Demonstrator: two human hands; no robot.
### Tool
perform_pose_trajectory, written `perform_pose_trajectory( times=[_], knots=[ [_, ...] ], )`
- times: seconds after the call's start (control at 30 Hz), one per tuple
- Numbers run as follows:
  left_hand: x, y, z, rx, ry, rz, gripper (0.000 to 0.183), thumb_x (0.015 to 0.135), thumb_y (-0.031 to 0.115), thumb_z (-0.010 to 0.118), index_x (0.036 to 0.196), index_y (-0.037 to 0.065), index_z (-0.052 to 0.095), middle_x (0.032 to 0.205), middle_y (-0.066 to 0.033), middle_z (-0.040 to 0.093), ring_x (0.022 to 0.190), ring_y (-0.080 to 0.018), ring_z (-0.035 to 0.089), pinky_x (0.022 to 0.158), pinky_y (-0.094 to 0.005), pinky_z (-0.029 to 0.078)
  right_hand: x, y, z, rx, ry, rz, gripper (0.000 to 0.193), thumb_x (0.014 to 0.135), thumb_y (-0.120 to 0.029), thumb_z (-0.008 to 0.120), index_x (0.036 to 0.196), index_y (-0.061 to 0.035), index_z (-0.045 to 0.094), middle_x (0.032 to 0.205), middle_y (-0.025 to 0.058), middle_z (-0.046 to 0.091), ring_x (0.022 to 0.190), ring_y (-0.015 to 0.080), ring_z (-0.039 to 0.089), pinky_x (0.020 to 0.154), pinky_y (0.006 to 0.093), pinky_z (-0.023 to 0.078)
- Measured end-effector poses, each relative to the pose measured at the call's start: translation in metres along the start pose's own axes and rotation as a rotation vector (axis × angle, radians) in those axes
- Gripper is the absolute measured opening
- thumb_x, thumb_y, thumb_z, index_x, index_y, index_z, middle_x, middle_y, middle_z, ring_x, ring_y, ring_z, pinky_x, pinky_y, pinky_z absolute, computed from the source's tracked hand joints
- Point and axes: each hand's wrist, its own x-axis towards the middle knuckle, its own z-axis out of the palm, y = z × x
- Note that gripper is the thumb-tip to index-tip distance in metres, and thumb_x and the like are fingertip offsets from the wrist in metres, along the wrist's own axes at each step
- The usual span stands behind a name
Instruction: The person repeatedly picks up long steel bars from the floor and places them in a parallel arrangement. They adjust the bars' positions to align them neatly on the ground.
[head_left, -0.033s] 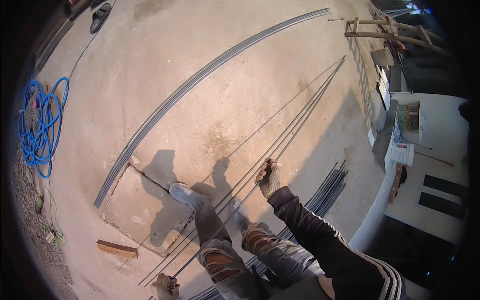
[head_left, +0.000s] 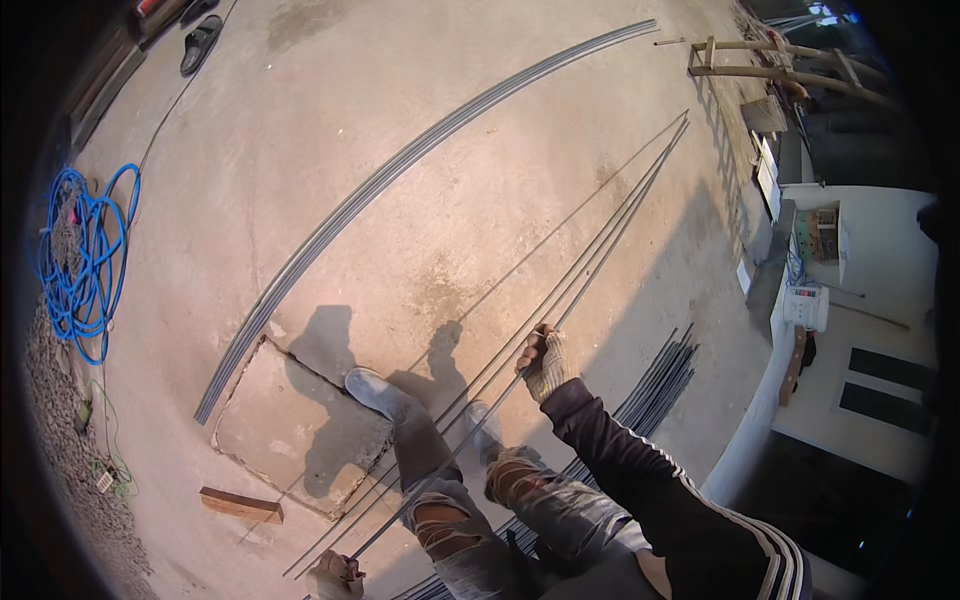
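Left hand (head_left: pixel 335 578) low at near edge, part cut off by frame; fingers curled round near end of one of the thin metal rods (head_left: pixel 662 150), tightness can't tell. Rods run from near left, past the legs, to far right, where tips converge. Torn jeans (head_left: pixel 445 505) with bare knees showing. Right arm reaches forward and inward from near right, dark sleeve (head_left: pixel 620 460) with pale stripes, elbow bent. Right hand (head_left: pixel 543 362), in pale knit glove with fingertips bare, closed round the rods about mid-length, knuckles up, thumb side inward; exact count in the fist can't tell. Second rod bundle (head_left: pixel 655 385) on ground, right, passing under the legs. Wood block (head_left: pixel 240 504) near left, cracked concrete slab (head_left: pixel 300 430) just beyond it. Long rod bundle (head_left: pixel 270 302) lies beyond, looking bowed in the fisheye. Coiled blue hose (head_left: pixel 85 265) at left. White bucket (head_left: pixel 806 307) at right carries a printed label, too small to read. Dark sandal (head_left: pixel 201 45) far left, wooden frame (head_left: pixel 745 71) far right.
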Motion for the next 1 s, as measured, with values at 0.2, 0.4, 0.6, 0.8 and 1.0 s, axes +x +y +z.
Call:
perform_pose_trajectory(
  times=[0.2,0.4,0.6,0.8,1.0],
  knots=[
    [0.022,-0.023,-0.06,-0.003,-0.06,-0.082,0.004,0.089,0.013,0.061,0.089,0.01,0.059,0.077,-0.0154,0.057,0.068,-0.0387,0.059,0.059,-0.0488,0.05,0.017,0.017,0.071,-0.044,-0.068,-0.036,0.008,0.102,-0.028,0.059,0.102,-0.0202,0.06,0.078,0.003,0.063,0.061,0.02,0.061,0.055,0.0376,0.053],
    [0.081,-0.061,-0.082,0.061,-0.078,-0.118,0.015,0.084,0.014,0.067,0.079,0.008,0.054,0.073,-0.0134,0.06,0.063,-0.0336,0.063,0.057,-0.043,0.051,0.065,0.035,0.123,-0.002,-0.102,-0.028,0.012,0.102,-0.028,0.056,0.105,-0.0162,0.058,0.08,0.0033,0.06,0.063,0.0208,0.059,0.056,0.0395,0.054],
    [0.175,-0.104,-0.033,-0.011,0.113,-0.094,0.023,0.086,0.016,0.069,0.072,0.008,0.053,0.065,-0.0123,0.058,0.056,-0.0325,0.063,0.053,-0.0407,0.05,0.184,0.029,0.157,0.0,-0.099,-0.099,0.013,0.104,-0.027,0.053,0.106,-0.0146,0.057,0.079,0.0043,0.059,0.063,0.0217,0.059,0.055,0.0388,0.054],
    [0.281,-0.13,0.028,-0.002,0.125,-0.066,0.027,0.091,0.024,0.065,0.071,0.008,0.057,0.064,-0.0114,0.057,0.06,-0.0298,0.063,0.056,-0.0401,0.048,0.284,0.017,0.164,0.01,-0.186,-0.094,0.013,0.105,-0.027,0.053,0.103,-0.016,0.059,0.077,0.0038,0.06,0.062,0.0199,0.06,0.054,0.0373,0.053],
    [0.39,-0.166,0.062,0.241,0.193,0.07,0.031,0.088,0.031,0.068,0.071,0.008,0.056,0.067,-0.0124,0.056,0.059,-0.0356,0.06,0.051,-0.0442,0.047,0.386,0.003,0.17,-0.129,-0.077,-0.191,0.016,0.106,-0.027,0.049,0.1,-0.0149,0.058,0.075,0.004,0.058,0.059,0.0179,0.058,0.052,0.0363,0.053]
  ],
)
